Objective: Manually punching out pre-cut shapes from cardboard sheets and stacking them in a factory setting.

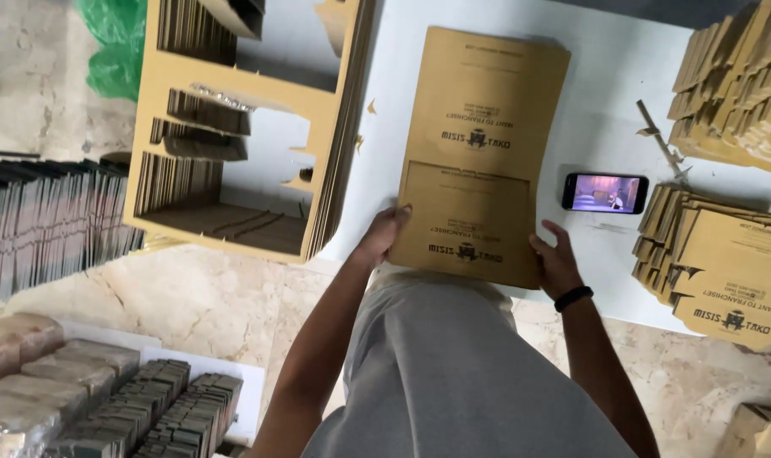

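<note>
Gripping the card stack [478, 161] at its near end, you have one hand on each side: your left hand [384, 235] is closed on the left edge, fingers curled over the top sheet, and your right hand [557, 263] is closed on the right corner, thumb on top, a black band at the wrist. The stack lies flat on the white table [606, 76], long axis running away from you, its near end just at the table's front edge above your lap. Each sheet is brown, printed, with a creased panel across the middle.

Judging by the even edges and the two-sided hold, you look to be squaring the stack or about to lift sheets from it; which of the two I cannot tell. Either way, the next move calls for equal pressure from both hands so the sheets do not fan or slide, and for keeping the near end supported, since it sits close to the drop.

Left of the stack, touching the table's left edge, stands a pile of die-cut waste frames [233, 127] with open windows. A phone [605, 192] lies just right of the stack, screen lit, so mind it if you swing sheets that way. Folded boxes [724, 271] are heaped at the right, well clear of your hands.
</note>
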